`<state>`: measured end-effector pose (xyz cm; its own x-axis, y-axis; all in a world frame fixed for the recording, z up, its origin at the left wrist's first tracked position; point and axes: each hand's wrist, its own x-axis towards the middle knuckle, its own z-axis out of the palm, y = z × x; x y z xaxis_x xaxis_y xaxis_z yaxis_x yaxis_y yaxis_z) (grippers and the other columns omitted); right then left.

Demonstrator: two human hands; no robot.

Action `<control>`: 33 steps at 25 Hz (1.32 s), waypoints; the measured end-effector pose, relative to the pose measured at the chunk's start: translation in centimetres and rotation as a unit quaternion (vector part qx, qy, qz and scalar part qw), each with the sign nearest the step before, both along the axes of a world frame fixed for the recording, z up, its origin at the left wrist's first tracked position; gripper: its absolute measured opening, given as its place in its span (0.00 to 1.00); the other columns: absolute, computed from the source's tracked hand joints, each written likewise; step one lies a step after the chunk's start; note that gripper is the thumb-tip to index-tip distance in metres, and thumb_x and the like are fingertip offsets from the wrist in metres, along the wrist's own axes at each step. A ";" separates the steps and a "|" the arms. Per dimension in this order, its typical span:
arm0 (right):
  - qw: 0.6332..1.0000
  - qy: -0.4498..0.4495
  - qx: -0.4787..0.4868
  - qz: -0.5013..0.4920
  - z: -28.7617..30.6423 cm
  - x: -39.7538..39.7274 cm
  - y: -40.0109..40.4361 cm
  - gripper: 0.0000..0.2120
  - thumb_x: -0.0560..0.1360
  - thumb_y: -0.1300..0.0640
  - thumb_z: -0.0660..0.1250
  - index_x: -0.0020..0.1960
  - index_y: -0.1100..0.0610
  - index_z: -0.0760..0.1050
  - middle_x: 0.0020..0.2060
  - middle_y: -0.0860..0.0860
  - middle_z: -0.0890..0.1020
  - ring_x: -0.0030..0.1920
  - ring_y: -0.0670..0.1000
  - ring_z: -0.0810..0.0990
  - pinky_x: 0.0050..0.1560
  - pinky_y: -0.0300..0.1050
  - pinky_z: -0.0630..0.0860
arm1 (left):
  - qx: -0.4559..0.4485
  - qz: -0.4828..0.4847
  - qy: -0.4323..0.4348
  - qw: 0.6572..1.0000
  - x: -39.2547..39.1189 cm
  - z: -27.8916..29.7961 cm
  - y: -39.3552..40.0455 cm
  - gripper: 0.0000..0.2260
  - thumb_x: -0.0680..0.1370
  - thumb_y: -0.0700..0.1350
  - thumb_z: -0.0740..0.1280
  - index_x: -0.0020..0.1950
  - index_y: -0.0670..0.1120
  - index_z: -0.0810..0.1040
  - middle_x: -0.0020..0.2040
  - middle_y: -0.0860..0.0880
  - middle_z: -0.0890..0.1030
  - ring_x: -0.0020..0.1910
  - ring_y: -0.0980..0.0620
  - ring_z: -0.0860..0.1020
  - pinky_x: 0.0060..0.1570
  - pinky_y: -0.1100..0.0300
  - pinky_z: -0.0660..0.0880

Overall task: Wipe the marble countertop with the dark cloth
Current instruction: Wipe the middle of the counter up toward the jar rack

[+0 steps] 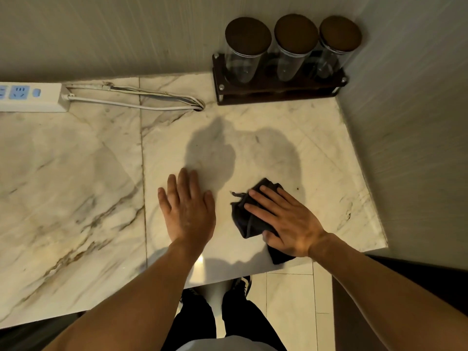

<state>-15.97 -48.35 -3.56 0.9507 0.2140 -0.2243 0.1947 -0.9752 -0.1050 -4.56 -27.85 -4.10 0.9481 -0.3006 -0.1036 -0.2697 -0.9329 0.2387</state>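
Now, dark cloth (247, 219) under right-hand fingers (263, 198)

The dark cloth (247, 219) is lying crumpled and flattened on the marble countertop (76, 186), near the front edge and toward the right end of the slab. It is bunching into loose folds, with a frayed thread trailing from its upper left side and one corner poking out toward the front edge. The countertop is showing pale, cream-white stone with brown and grey veins running diagonally, and a straight seam is crossing it from back to front. Its surface is looking glossy, catching a small glare by the front edge.
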 end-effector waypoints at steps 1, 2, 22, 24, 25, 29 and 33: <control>1.000 0.001 0.001 0.005 0.0 0.6 -0.4 0.34 0.73 0.45 0.57 0.77 0.47 0.51 0.78 0.49 0.51 0.77 0.52 0.48 0.76 0.53 0.48 | 0.010 -0.004 -0.010 1.000 0.0 -0.1 0.0 0.25 0.80 0.52 0.53 0.75 0.43 0.60 0.74 0.42 0.64 0.74 0.39 0.58 0.73 0.39 0.51; 1.000 0.001 0.002 0.008 -0.1 1.2 -0.9 0.34 0.73 0.45 0.56 0.77 0.47 0.50 0.78 0.49 0.50 0.77 0.52 0.47 0.76 0.53 0.48 | 0.014 -0.003 -0.017 1.000 0.0 -0.3 0.0 0.25 0.80 0.52 0.53 0.74 0.42 0.61 0.74 0.41 0.66 0.73 0.39 0.59 0.73 0.39 0.52; 0.998 -0.033 0.009 -0.047 -0.3 11.4 -6.1 0.32 0.75 0.45 0.55 0.77 0.48 0.51 0.78 0.50 0.53 0.77 0.52 0.47 0.76 0.55 0.49 | 0.039 0.014 -0.020 0.999 0.2 -0.5 -0.5 0.27 0.78 0.55 0.55 0.74 0.44 0.62 0.74 0.41 0.66 0.74 0.38 0.58 0.72 0.38 0.54; 0.997 -0.037 0.011 -0.067 -0.4 12.4 -6.3 0.32 0.75 0.45 0.55 0.77 0.47 0.51 0.78 0.49 0.53 0.77 0.52 0.47 0.76 0.55 0.48 | 0.039 0.015 -0.019 0.999 0.2 -0.4 -0.5 0.27 0.78 0.55 0.54 0.74 0.44 0.62 0.74 0.41 0.66 0.74 0.38 0.59 0.72 0.38 0.54; 0.996 -0.040 0.012 -0.080 -0.4 13.0 -6.4 0.32 0.75 0.45 0.54 0.77 0.47 0.51 0.78 0.49 0.52 0.77 0.52 0.47 0.76 0.55 0.48 | 0.039 0.016 -0.017 0.999 0.2 -0.3 -0.5 0.27 0.78 0.55 0.54 0.74 0.44 0.61 0.74 0.41 0.65 0.74 0.38 0.59 0.72 0.38 0.54; 0.985 -0.047 0.014 -0.165 -0.5 14.8 -6.6 0.31 0.75 0.44 0.51 0.77 0.47 0.50 0.78 0.50 0.52 0.77 0.53 0.47 0.76 0.53 0.45 | 0.045 0.015 -0.013 0.999 0.1 -0.3 -0.4 0.27 0.78 0.55 0.55 0.75 0.44 0.61 0.75 0.42 0.64 0.74 0.38 0.59 0.72 0.38 0.54; 0.957 -0.054 0.013 -0.284 -0.8 15.9 -6.1 0.30 0.77 0.43 0.50 0.77 0.47 0.49 0.78 0.52 0.51 0.77 0.55 0.47 0.76 0.55 0.44 | 0.046 0.014 -0.015 0.999 0.1 -0.4 -0.4 0.27 0.78 0.55 0.55 0.75 0.45 0.61 0.74 0.42 0.65 0.74 0.39 0.60 0.71 0.38 0.56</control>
